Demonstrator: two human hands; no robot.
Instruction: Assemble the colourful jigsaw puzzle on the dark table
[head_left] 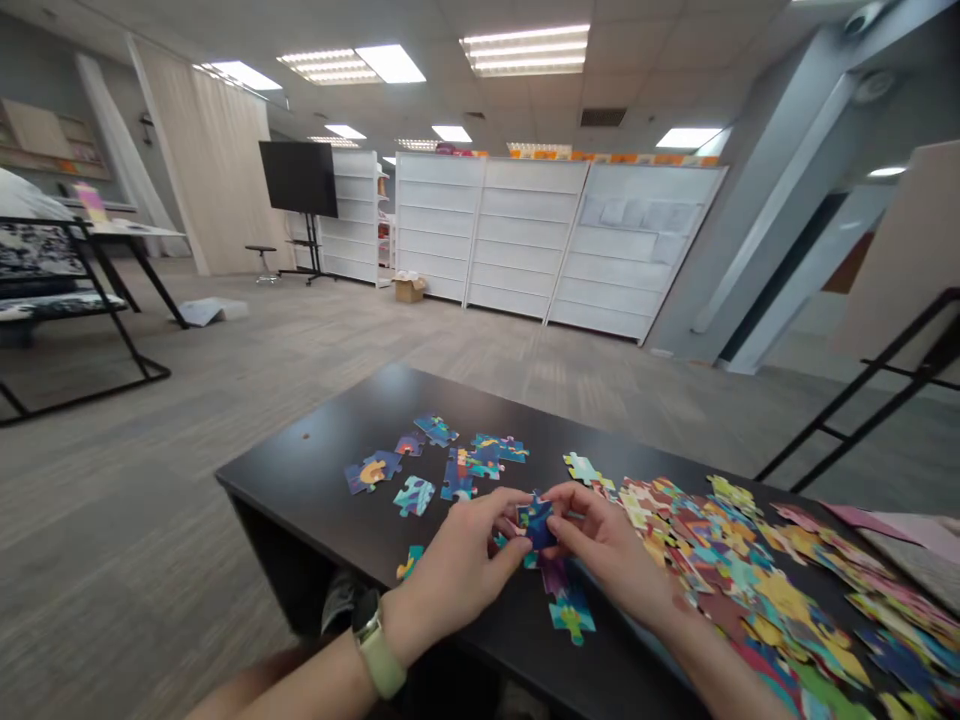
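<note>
A dark blue jigsaw puzzle piece (pixel 537 524) is held up between both hands above the black table (pixel 337 480). My left hand (pixel 476 540) pinches its left edge with thumb and fingers. On the opposite edge, my right hand (pixel 596 535) grips the same piece. Beneath the hands lie joined purple and teal pieces (pixel 570 605), partly hidden. Beyond my left hand sit a joined blue cluster (pixel 469 465), a teal-and-white piece (pixel 414 495) and joined pieces with an orange shape (pixel 373 470). A yellow-and-teal piece (pixel 410 562) lies near the left wrist.
A wide heap of loose puzzle pieces (pixel 750 570) covers the table's right side. Pink paper (pixel 892 525) lies at the far right edge. Beyond the table are a black metal frame (pixel 862 400), white shelving panels (pixel 525 240), a cardboard box (pixel 409 288) and a screen on a stand (pixel 300 180).
</note>
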